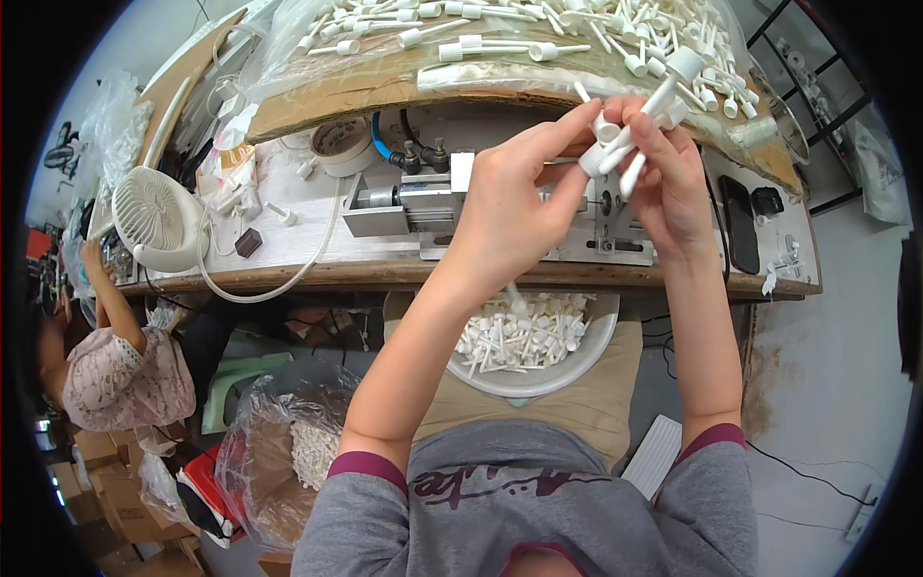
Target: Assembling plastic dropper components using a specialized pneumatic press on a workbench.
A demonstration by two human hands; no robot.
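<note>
Both hands are raised over the bench edge, close together, with several white plastic caps on thin stems between them. My left hand (524,197) pinches a ribbed white cap (598,161) in its fingertips. In my right hand (673,188), curled fingers hold several more stemmed caps, one large white cap (684,65) pointing up and away. Beneath the hands sits a metal clamping fixture with a cylinder (423,197), partly hidden by my left hand and wrist. A white basin (538,385) of stemmed caps rests on my lap, with one piece (516,300) blurred above it.
A cardboard sheet (346,101) heaped with stemmed caps lies at the back. Left are a tape roll (343,144), a white fan (157,219) and a hose. A phone (738,226) lies right. A plastic bag (279,433) stands below; a co-worker (125,375) sits far left.
</note>
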